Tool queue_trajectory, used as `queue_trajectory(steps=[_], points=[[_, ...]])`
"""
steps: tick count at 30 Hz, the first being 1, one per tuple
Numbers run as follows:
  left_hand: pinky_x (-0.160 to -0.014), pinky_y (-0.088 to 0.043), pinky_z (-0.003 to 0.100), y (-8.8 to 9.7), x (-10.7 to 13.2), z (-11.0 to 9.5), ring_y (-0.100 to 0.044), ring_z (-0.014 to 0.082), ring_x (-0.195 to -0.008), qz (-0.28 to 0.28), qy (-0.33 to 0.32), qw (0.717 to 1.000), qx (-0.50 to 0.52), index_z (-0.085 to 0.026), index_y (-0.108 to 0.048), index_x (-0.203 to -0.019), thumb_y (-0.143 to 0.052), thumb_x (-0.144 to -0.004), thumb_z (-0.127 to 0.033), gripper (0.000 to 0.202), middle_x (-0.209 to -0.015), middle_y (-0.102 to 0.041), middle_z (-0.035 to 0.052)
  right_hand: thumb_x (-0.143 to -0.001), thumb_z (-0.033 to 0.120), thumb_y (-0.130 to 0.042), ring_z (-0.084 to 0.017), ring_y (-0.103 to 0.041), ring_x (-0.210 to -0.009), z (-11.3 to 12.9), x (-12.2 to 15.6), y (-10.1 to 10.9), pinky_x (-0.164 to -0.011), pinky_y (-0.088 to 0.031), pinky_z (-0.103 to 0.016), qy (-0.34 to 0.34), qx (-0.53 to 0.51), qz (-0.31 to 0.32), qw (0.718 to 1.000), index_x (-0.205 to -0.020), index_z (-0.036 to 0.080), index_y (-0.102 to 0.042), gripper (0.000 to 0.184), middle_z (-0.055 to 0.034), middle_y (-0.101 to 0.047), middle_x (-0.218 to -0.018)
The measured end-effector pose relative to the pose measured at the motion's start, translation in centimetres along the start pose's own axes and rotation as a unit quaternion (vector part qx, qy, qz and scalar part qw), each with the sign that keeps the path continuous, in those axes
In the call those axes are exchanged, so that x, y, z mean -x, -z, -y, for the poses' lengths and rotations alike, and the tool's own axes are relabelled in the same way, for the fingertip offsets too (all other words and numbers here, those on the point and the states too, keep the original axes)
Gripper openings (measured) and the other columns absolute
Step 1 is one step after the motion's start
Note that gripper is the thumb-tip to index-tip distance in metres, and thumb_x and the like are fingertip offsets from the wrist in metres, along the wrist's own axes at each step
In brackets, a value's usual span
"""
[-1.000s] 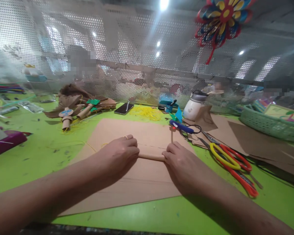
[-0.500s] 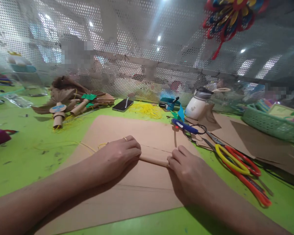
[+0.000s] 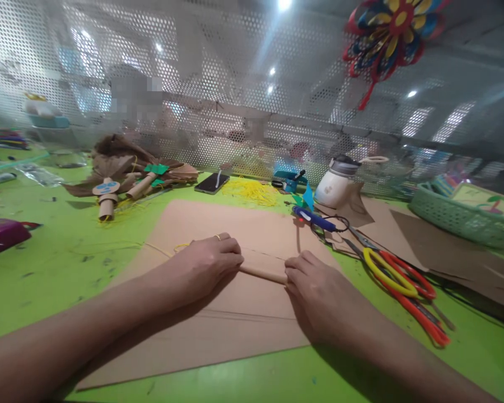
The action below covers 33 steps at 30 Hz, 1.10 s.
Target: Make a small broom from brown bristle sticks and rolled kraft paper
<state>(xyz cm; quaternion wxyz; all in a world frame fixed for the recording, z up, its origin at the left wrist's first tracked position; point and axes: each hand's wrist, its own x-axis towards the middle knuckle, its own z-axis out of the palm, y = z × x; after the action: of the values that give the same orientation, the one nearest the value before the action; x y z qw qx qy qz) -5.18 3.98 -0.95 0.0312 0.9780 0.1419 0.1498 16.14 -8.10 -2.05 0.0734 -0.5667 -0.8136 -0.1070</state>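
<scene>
A thin rolled tube of brown paper (image 3: 262, 273) lies across a large brown cardboard sheet (image 3: 193, 347). My left hand (image 3: 214, 260), with a ring on one finger, is closed over the tube's left part. Over its right end my right hand (image 3: 308, 280) is closed too, fingers curled. A short stretch of the tube shows between the hands; both ends are hidden under the fingers. Yellow string (image 3: 157, 249) trails out to the left from beside my left hand.
Right of the sheet lie a blue glue gun (image 3: 315, 218) and red and yellow scissors (image 3: 390, 271). Farther back are a phone (image 3: 212, 183), yellow shreds (image 3: 252, 191), a white bottle (image 3: 334, 182) and paper dolls (image 3: 107, 198). A green basket (image 3: 457, 218) stands at the right.
The view has shifted slightly. Both hands keep their hold on the paper tube, with almost no movement along the sheet.
</scene>
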Motion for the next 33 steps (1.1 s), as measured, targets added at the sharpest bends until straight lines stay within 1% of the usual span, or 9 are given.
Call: queue_trajectory(steps=[3, 7, 9, 12, 18, 22, 25, 30, 33], points=[[-0.072, -0.044, 0.028, -0.1, 0.2, 0.0, -0.054, 0.0173, -0.083, -0.006, 0.002, 1.000, -0.005, -0.016, -0.066, -0.090, -0.043, -0.094, -0.017, 0.023, -0.088, -0.062, 0.0061, -0.088, 0.007, -0.044, -0.025, -0.052, -0.086, 0.5, 0.0, 0.1, -0.076, -0.045, -0.039, 0.005, -0.011, -0.015, 1.000, -0.086, 0.012, -0.064, 0.020, -0.0127, -0.064, -0.086], [-0.074, -0.044, 0.028, -0.2, 0.2, 0.1, -0.053, 0.0169, -0.085, -0.016, -0.014, 1.000, -0.001, -0.017, -0.065, -0.094, -0.043, -0.094, -0.017, 0.022, -0.090, -0.061, 0.0064, -0.091, 0.008, -0.041, -0.026, -0.051, -0.090, 0.8, 0.2, 0.3, -0.076, -0.046, -0.041, -0.005, -0.049, -0.019, 0.999, -0.110, 0.013, -0.059, 0.026, -0.0130, -0.064, -0.096], [-0.074, -0.044, 0.028, -0.2, 0.1, 0.2, -0.053, 0.0168, -0.084, -0.026, -0.022, 0.999, 0.003, -0.016, -0.065, -0.092, -0.044, -0.094, -0.017, 0.022, -0.089, -0.061, 0.0064, -0.092, 0.010, -0.040, -0.026, -0.051, -0.090, 0.7, 0.3, 0.4, -0.076, -0.046, -0.041, -0.013, -0.068, -0.023, 0.997, -0.118, 0.012, -0.055, 0.029, -0.0137, -0.064, -0.099], [-0.072, -0.043, 0.027, 0.0, -0.1, 0.1, -0.052, 0.0166, -0.082, -0.024, -0.027, 0.999, -0.004, -0.016, -0.065, -0.085, -0.043, -0.094, -0.017, 0.024, -0.084, -0.060, 0.0061, -0.094, 0.013, -0.039, -0.027, -0.051, -0.091, 0.7, 0.2, 0.4, -0.078, -0.047, -0.042, -0.024, -0.085, -0.018, 0.996, -0.121, 0.010, -0.052, 0.030, -0.0145, -0.064, -0.099], [-0.069, -0.041, 0.027, 0.5, 0.4, -0.2, -0.049, 0.0159, -0.077, -0.001, -0.013, 1.000, -0.022, -0.016, -0.060, -0.075, -0.040, -0.093, -0.015, 0.027, -0.082, -0.056, 0.0057, -0.093, 0.011, -0.041, -0.026, -0.049, -0.094, 0.9, 0.0, -0.1, -0.083, -0.047, -0.043, -0.018, -0.106, -0.019, 0.994, -0.116, 0.010, -0.051, 0.026, -0.0139, -0.062, -0.103], [-0.065, -0.040, 0.026, 0.5, 0.7, -0.4, -0.048, 0.0153, -0.073, -0.004, 0.009, 1.000, -0.014, -0.016, -0.060, -0.072, -0.043, -0.092, -0.016, 0.026, -0.079, -0.054, 0.0051, -0.093, 0.010, -0.041, -0.024, -0.051, -0.087, 0.8, -0.1, -0.2, -0.076, -0.048, -0.040, -0.032, -0.112, -0.021, 0.993, -0.099, 0.013, -0.056, 0.016, -0.0110, -0.062, -0.092], [-0.062, -0.040, 0.025, 0.6, 0.7, -0.5, -0.047, 0.0147, -0.070, 0.002, 0.027, 1.000, -0.009, -0.016, -0.060, -0.069, -0.044, -0.091, -0.018, 0.027, -0.077, -0.054, 0.0045, -0.093, 0.010, -0.042, -0.023, -0.052, -0.082, 0.4, -0.3, -0.1, -0.071, -0.048, -0.037, -0.042, -0.118, -0.026, 0.992, -0.087, 0.015, -0.057, 0.017, -0.0094, -0.062, -0.084], [-0.063, -0.039, 0.026, 0.6, 0.6, -0.7, -0.048, 0.0153, -0.071, 0.002, 0.042, 0.999, -0.006, -0.017, -0.061, -0.072, -0.043, -0.092, -0.019, 0.027, -0.078, -0.053, 0.0045, -0.093, 0.011, -0.047, -0.022, -0.054, -0.091, -0.3, -0.6, 0.0, -0.079, -0.048, -0.037, -0.034, -0.180, -0.068, 0.981, -0.092, 0.015, -0.065, 0.018, -0.0104, -0.065, -0.095], [-0.063, -0.039, 0.027, 0.4, 0.8, -0.8, -0.048, 0.0155, -0.071, 0.002, 0.056, 0.998, -0.015, -0.017, -0.062, -0.072, -0.043, -0.092, -0.019, 0.028, -0.078, -0.053, 0.0046, -0.092, 0.014, -0.050, -0.019, -0.055, -0.088, -0.7, -0.6, -0.1, -0.076, -0.048, -0.033, -0.053, -0.217, -0.077, 0.972, -0.089, 0.016, -0.068, 0.018, -0.0085, -0.064, -0.093]])
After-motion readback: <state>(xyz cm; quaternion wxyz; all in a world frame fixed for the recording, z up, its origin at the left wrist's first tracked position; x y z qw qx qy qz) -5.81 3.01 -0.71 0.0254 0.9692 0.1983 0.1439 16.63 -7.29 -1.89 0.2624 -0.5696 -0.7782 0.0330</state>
